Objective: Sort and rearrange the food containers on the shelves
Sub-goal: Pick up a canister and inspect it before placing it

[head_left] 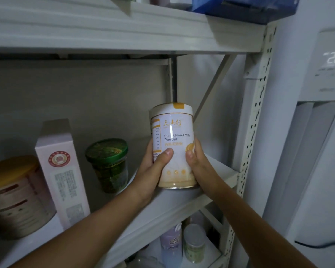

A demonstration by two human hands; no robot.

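The milk powder can (pixel 172 144) was held between both hands at the right end of the middle shelf (pixel 182 206), its long axis close to upright and its label turned to the camera. The left hand (pixel 153 169) was curled round its left side, thumb laid across the front; the right hand (pixel 197 163) was wrapped round its right side, thumb likewise on the front. Neither hand was nearer: the can was clasped evenly, low on its body. Whether its base rested on the board or hung just above could not be told. To the left, apart from the can, a green lidded cup (pixel 108 165) was stood, then a tall pink box (pixel 62 176) and a yellow-lidded tin (pixel 16 194). The gap between cup and shelf post (pixel 253 132) was judged the likely resting place, to be reached by lowering the can straight along its own axis
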